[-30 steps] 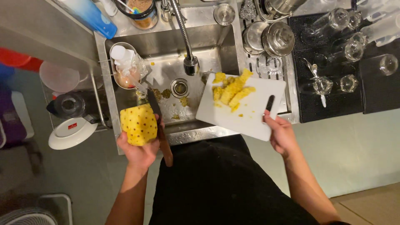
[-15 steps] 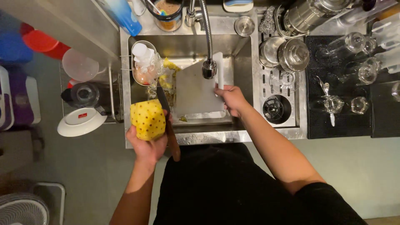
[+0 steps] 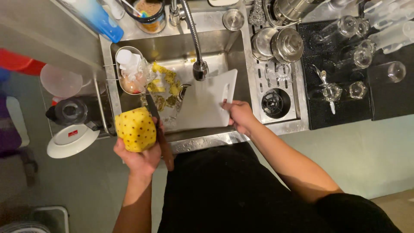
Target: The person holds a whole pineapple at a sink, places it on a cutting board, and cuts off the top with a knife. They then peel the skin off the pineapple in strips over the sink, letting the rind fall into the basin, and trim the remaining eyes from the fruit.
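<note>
My left hand (image 3: 140, 157) holds a peeled yellow pineapple (image 3: 135, 129) at the sink's front left corner, together with a dark-bladed knife (image 3: 153, 113) that points up past the fruit. My right hand (image 3: 238, 115) grips the right edge of a white cutting board (image 3: 202, 103), which is tilted down inside the steel sink (image 3: 215, 49) under the pull-down tap (image 3: 199, 69). Yellow pineapple scraps (image 3: 166, 82) lie in the basin to the left of the board.
A strainer basket (image 3: 129, 71) hangs at the sink's left edge. Steel pots (image 3: 278, 43) and a drain rack sit right of the basin, with glasses (image 3: 358, 56) on a black mat. A white plate (image 3: 71, 140), a kettle and a blue bottle (image 3: 97, 19) are at the left.
My right hand carried the cutting board from the counter edge into the sink and tipped it; the pineapple pieces slid off into the basin. My left hand kept holding the pineapple and knife.
</note>
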